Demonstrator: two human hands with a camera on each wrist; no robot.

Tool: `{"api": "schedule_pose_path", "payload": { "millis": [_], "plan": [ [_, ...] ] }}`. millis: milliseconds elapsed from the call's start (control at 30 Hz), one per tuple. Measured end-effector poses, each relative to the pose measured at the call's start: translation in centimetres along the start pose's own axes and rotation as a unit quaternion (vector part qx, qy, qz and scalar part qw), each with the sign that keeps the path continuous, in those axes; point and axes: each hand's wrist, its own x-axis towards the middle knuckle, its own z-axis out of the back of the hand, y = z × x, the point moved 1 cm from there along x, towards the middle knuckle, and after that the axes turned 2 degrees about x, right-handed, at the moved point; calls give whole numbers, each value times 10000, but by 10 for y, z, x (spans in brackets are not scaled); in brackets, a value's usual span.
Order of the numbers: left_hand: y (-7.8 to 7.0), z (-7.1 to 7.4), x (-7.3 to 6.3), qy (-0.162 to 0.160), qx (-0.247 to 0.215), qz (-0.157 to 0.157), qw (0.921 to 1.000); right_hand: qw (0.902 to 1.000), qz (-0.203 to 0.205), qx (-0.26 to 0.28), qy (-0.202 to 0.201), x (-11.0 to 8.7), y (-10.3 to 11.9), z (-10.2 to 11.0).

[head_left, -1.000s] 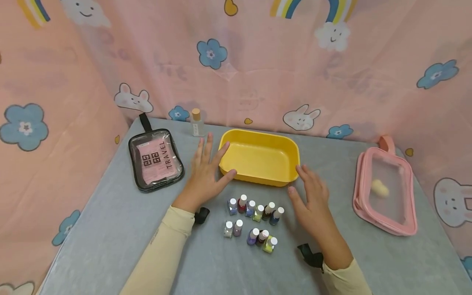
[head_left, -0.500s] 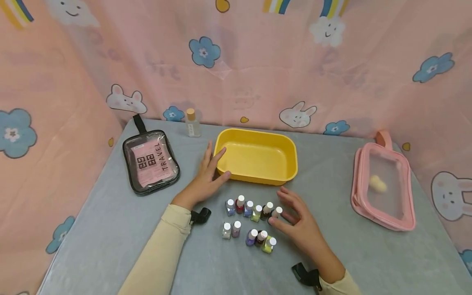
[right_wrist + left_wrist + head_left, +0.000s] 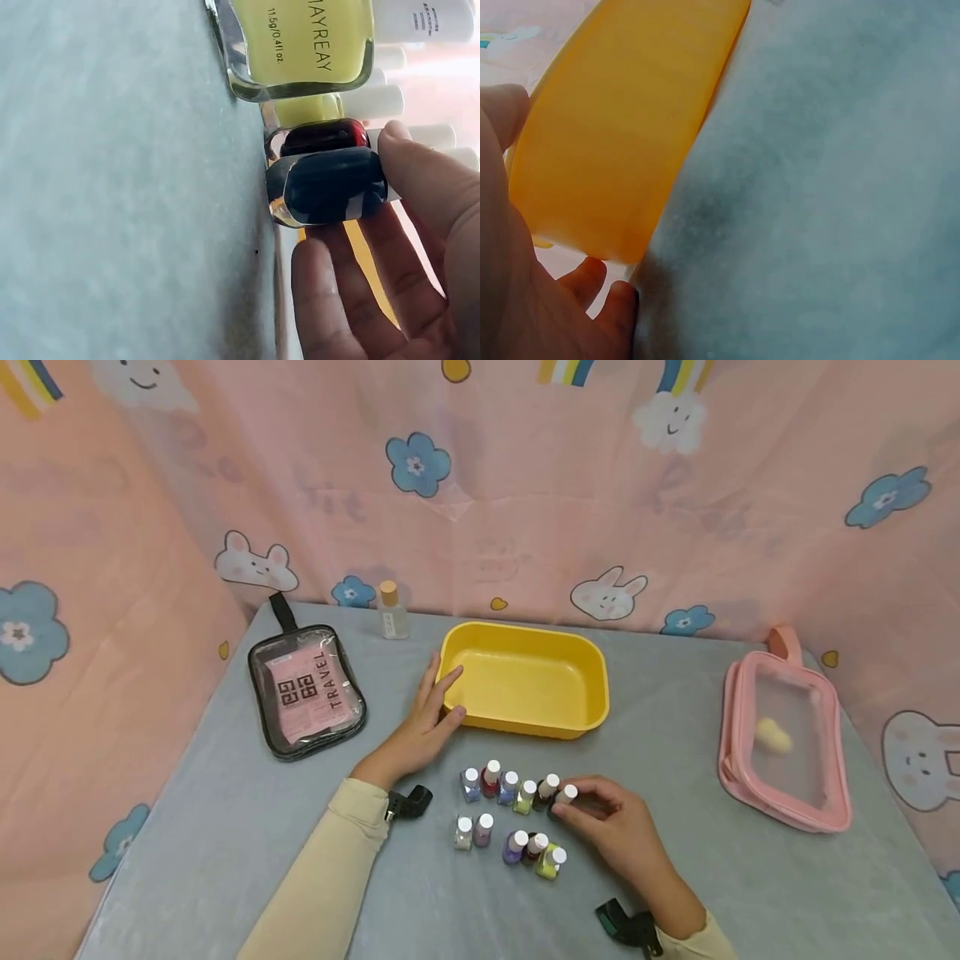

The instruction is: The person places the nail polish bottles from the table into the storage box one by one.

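My left hand (image 3: 414,733) rests at the left end of a yellow plastic basin (image 3: 525,723), its fingers extended along the wall and the thumb by the front corner. The left wrist view shows the thumb at the rim and fingertips beside the basin wall (image 3: 615,135). With thumb and fingers, my right hand (image 3: 626,831) pinches a dark blue nail polish bottle (image 3: 334,187) near its white cap, at the right end of the back row. Beside it stand a dark bottle (image 3: 547,788) and a yellow-green one (image 3: 524,797). Several more polish bottles make up a front row, including a purple one (image 3: 514,848).
A black-trimmed clear pouch (image 3: 307,689) lies on the left of the grey cloth-covered table (image 3: 195,860). A clear bottle with a gold cap (image 3: 392,614) stands at the back. At the right lies a pink clear-fronted case (image 3: 783,743).
My right hand has moved left and closed its thumb and fingers on the dark blue bottle. My left hand has lowered to the basin's left end.
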Motion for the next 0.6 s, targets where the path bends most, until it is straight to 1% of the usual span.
{"api": "schedule_pose_path", "payload": {
  "millis": [133,267,400,500,600],
  "plan": [
    [1,0,1,24,-21,78,10000,9993,120,-314,-133,-1,2,-2],
    [0,0,1,68,8,122,9999,9980,61,-580,-233,-1,4,-3],
    [-1,2,2,87,2,139,9999,9976,-73,-612,-303,-1,8,-3],
    [-3,2,2,85,-33,141,9999,9961,-208,-788,-338,0,18,3],
    [-3,2,2,94,-34,136,9999,9940,-223,-991,-397,6,35,16]
  ]
}}
